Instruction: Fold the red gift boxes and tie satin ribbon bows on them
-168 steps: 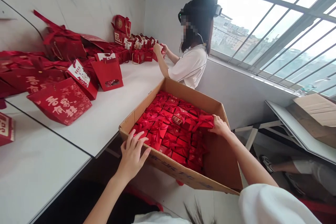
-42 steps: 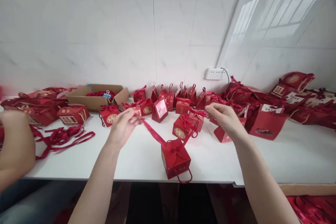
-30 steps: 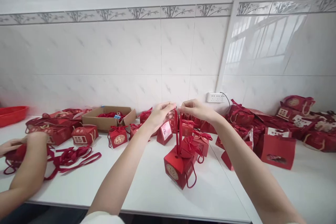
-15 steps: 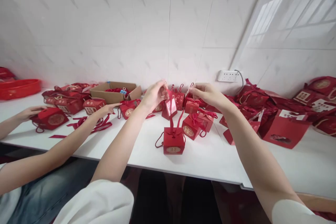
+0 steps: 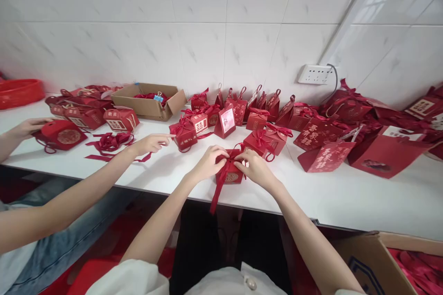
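Right in front of me on the white table stands a small red gift box (image 5: 232,177) with a gold round emblem on its front. A dark red ribbon (image 5: 218,191) crosses its top, and one end hangs down over the table's front edge. My left hand (image 5: 212,162) pinches the ribbon at the left of the box top. From the right, my right hand (image 5: 254,166) pinches it too, close to my left fingers. The fingers partly hide where the ribbon crosses. Just behind stand red boxes with bows (image 5: 260,140).
At left, a co-worker's hand (image 5: 150,144) points at a bowed box (image 5: 184,132); the other touches a red box (image 5: 65,134). Loose ribbon (image 5: 110,142) lies between. A cardboard box (image 5: 148,109) stands at the back, another (image 5: 367,258) at lower right. Red bags (image 5: 384,152) crowd the right.
Both my hands have come down from above the box, where they held the ribbon ends raised, to its top. The view has tilted down. The co-worker's pointing hand has moved to the right.
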A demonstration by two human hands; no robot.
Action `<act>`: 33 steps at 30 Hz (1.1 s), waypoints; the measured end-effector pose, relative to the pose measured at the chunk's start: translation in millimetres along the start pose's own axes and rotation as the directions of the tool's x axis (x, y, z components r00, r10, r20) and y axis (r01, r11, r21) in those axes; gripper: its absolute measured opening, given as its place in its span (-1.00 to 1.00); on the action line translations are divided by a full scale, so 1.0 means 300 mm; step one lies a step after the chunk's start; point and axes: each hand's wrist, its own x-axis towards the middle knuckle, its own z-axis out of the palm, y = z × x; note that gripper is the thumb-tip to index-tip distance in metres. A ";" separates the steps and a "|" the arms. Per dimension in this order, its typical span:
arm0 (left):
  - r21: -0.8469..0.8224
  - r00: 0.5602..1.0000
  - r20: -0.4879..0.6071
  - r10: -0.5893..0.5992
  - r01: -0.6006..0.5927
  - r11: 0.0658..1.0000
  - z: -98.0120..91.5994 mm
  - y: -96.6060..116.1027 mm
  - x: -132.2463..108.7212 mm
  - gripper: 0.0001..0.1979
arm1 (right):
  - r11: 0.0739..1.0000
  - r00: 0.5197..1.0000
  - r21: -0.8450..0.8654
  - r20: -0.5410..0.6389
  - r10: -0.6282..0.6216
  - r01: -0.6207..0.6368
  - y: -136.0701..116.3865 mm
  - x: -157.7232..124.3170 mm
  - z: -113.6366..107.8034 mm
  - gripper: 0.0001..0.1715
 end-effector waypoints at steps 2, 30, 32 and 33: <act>0.039 1.000 0.004 -0.026 0.026 0.999 0.005 0.003 0.005 -0.87 | 0.999 1.000 -0.041 -0.019 -0.008 0.007 -0.010 0.003 0.012 -0.87; 0.316 0.977 0.209 -0.048 -0.021 0.949 0.013 0.118 -0.010 -0.87 | 0.935 0.988 0.330 0.031 -0.151 0.132 0.042 -0.071 0.011 -0.93; 0.347 0.977 0.206 -0.057 -0.018 0.938 0.022 0.132 -0.014 -0.85 | 0.944 0.989 0.313 0.071 -0.132 0.103 0.034 -0.074 -0.009 -0.93; 0.362 0.976 0.210 -0.055 -0.025 0.932 0.025 0.138 -0.017 -0.85 | 0.947 0.989 0.307 0.076 -0.124 0.095 0.031 -0.075 -0.016 -0.92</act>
